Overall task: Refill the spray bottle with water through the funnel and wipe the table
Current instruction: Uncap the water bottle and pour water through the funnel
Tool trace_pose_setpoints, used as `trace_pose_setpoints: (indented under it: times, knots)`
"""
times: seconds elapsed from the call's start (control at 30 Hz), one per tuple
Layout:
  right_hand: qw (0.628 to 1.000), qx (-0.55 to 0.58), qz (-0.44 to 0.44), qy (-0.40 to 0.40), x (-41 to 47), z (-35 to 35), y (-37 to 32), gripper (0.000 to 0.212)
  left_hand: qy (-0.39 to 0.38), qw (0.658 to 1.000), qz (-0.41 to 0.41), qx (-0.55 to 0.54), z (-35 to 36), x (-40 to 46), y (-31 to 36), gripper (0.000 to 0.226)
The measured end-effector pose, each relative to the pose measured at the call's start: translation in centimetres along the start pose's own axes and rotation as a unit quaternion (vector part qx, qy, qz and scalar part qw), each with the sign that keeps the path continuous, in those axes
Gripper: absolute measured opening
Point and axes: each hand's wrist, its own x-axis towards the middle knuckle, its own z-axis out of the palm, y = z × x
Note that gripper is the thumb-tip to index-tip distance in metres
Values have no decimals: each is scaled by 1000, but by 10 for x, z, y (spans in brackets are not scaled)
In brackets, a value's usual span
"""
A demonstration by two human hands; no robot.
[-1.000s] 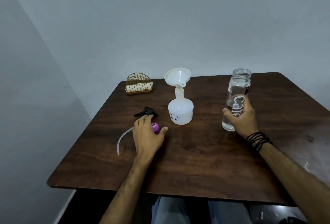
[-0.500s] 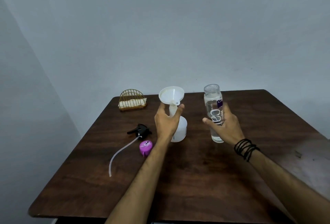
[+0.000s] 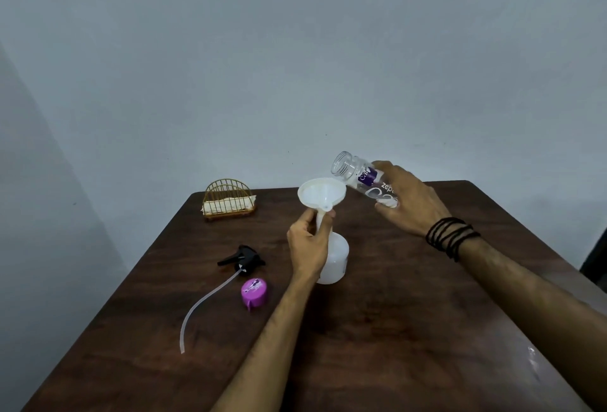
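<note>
A white spray bottle (image 3: 335,260) stands near the middle of the dark wooden table (image 3: 377,329) with a white funnel (image 3: 321,196) in its neck. My left hand (image 3: 310,244) grips the bottle's neck just under the funnel. My right hand (image 3: 405,201) holds a clear water bottle (image 3: 359,177) lifted off the table and tilted left, its open mouth above the funnel's right rim. I see no water stream. The black spray head (image 3: 244,259) with its clear tube lies on the table to the left.
A purple cap (image 3: 254,292) lies beside the spray head. A gold wire holder (image 3: 229,200) with a folded cloth stands at the back left. Walls close the table in at the back and left. Some wet spots (image 3: 532,359) glisten near the right edge.
My right hand lifted the water bottle from the table and tilted it toward the funnel. My left hand moved from the purple cap to the spray bottle's neck and stays there.
</note>
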Motion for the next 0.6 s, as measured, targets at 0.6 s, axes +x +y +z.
trace_pose_setpoints:
  times: [0.6]
  knots:
    - [986, -150, -71, 24, 16, -31, 24, 67, -5, 999, 33, -32, 20, -2, -15, 32]
